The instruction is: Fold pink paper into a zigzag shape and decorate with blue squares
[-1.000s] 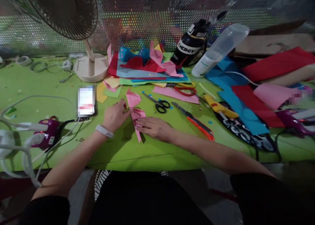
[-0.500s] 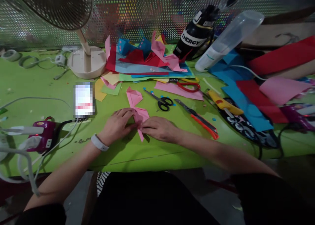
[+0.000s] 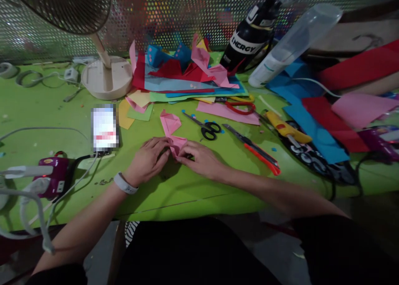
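Observation:
A folded pink paper piece (image 3: pixel 170 123) lies on the green table, its upper flap pointing away from me and its lower part between my hands. My left hand (image 3: pixel 151 158), with a pale band on the wrist, presses and pinches its left edge. From the right, my right hand (image 3: pixel 199 158) grips the lower end between thumb and fingers. The fingertips partly cover the folds there. Just beyond my right hand lie black-handled scissors (image 3: pixel 210 130), and an orange utility knife (image 3: pixel 260 155) rests farther right.
A phone (image 3: pixel 104 129) and a purple power adapter (image 3: pixel 52 177) with cables are at the left. Behind stand a fan (image 3: pixel 106 78), stacked coloured paper (image 3: pixel 183 94) and a black bottle (image 3: pixel 246 44). A yellow glue gun (image 3: pixel 286 127) lies right.
The lower pink tip that stuck out toward me has been folded up or covered by my fingers. My right hand has shifted slightly, and the view has moved a little.

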Motion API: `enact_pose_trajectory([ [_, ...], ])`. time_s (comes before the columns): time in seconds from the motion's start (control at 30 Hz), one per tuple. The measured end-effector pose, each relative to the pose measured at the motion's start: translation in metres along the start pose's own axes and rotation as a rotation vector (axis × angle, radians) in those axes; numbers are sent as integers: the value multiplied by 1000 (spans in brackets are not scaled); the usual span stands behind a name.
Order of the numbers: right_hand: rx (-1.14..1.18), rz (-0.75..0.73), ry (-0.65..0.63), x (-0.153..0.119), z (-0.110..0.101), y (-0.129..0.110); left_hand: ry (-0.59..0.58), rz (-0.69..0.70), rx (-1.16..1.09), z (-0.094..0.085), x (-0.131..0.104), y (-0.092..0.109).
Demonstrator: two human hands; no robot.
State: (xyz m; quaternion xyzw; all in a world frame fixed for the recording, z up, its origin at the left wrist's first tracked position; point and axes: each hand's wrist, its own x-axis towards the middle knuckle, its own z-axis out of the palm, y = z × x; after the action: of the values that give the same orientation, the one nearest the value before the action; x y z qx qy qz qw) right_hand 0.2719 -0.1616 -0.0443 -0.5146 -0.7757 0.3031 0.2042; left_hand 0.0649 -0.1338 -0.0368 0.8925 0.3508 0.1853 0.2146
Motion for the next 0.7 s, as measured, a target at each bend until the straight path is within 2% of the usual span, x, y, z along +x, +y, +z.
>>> enact_pose_trajectory([
  [0.2, -18, 82, 0, 2, 0, -2, 43, -44, 8, 6, 3, -1],
  [0.33, 13, 57, 15, 0, 1, -1, 29, -47, -6, 5, 4, -2],
  [0.5, -27, -154, 24, -7, 5, 10, -33, -17, 13, -3, 5, -2],
  [0.63, -218, -397, 171, -9, 10, 20, -35, 6, 23, -3, 4, -4],
  [0.7, -243, -499, 225, -8, 11, 23, -24, 14, 35, 0, 3, -5],
])
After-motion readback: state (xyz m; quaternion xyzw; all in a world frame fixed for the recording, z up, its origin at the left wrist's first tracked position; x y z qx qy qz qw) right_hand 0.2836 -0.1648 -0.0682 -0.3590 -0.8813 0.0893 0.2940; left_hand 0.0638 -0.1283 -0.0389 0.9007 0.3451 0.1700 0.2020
